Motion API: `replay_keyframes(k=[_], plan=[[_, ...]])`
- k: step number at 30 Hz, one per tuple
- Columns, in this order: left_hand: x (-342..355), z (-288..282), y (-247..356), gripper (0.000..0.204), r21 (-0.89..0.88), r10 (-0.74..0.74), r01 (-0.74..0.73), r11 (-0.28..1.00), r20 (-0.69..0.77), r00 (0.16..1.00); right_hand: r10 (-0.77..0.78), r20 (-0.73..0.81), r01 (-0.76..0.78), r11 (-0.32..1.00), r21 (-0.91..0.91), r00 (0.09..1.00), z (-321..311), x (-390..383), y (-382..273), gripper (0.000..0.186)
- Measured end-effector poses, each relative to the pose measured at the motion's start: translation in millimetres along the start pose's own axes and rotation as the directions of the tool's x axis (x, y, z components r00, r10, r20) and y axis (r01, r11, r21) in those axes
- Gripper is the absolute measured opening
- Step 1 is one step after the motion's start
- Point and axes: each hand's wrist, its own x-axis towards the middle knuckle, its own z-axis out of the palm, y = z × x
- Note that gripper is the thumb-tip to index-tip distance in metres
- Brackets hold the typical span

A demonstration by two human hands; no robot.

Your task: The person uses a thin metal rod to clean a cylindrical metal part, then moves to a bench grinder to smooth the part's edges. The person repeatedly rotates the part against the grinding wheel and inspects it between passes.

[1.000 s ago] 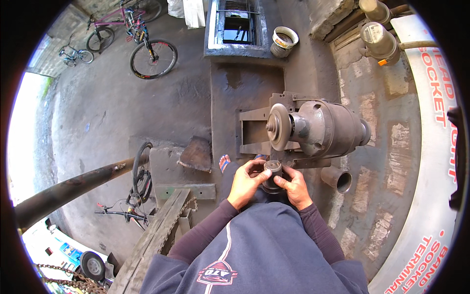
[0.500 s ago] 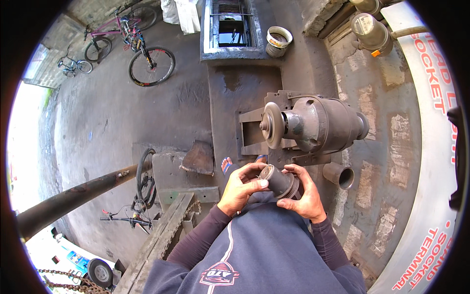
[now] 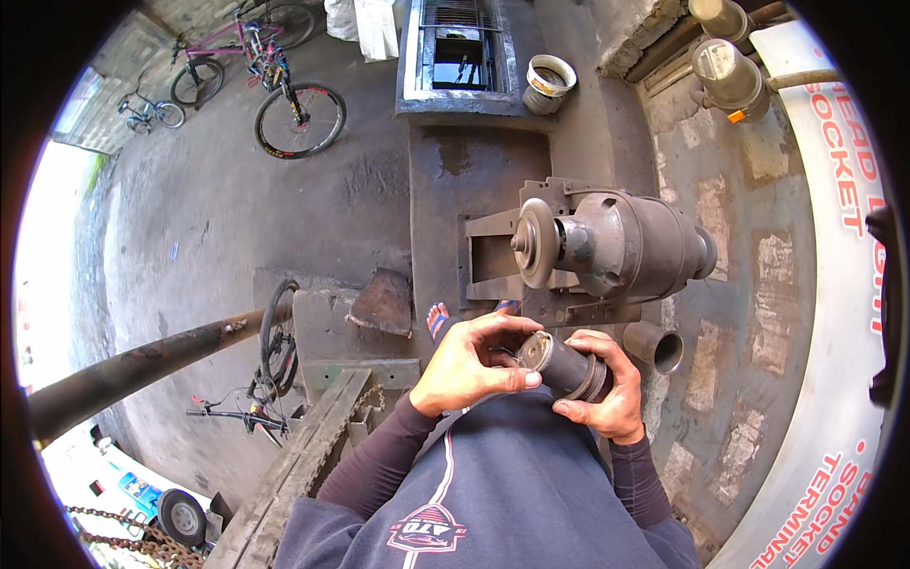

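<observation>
Between my hands, at waist height, is a dark metal cylinder (image 3: 566,365) with a worn flat end on the left and ringed grooves near its right end. My right hand (image 3: 614,391) is closed around the grooved end, thumb in front and fingers over the top. Curled about the flat end is my left hand (image 3: 474,365), its thumb below and its fingers above and behind; how firmly it touches is partly hidden. Just beyond my hands stands a motor (image 3: 630,242) with a round wheel (image 3: 537,244) on its left shaft, both coated in brown dust.
A short open pipe (image 3: 654,349) lies right of my hands. Left are a wooden beam (image 3: 313,455), a long metal pole (image 3: 142,360) and a bicycle (image 3: 270,379). A bucket (image 3: 547,81) stands beyond the motor, and a lettered banner (image 3: 834,332) runs along the right.
The cylinder and my right hand have shifted slightly right and down. My left thumb and fingers now sit nearer the cylinder's flat end. The view has tilted slightly.
</observation>
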Motion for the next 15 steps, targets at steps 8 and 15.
replay_keyframes(k=[8,15], plan=[[-6,0,25,0.063,0.342,0.15,-0.172,0.924,0.092,0.984,-0.034,0.092,0.033,0.999,0.011,0.995,-13,3,-6,0.078],[-9,4,26,0.06,0.318,0.193,-0.203,0.926,0.062,0.979,-0.051,0.094,0.043,0.996,0.083,0.994,-13,5,-9,0.079]])
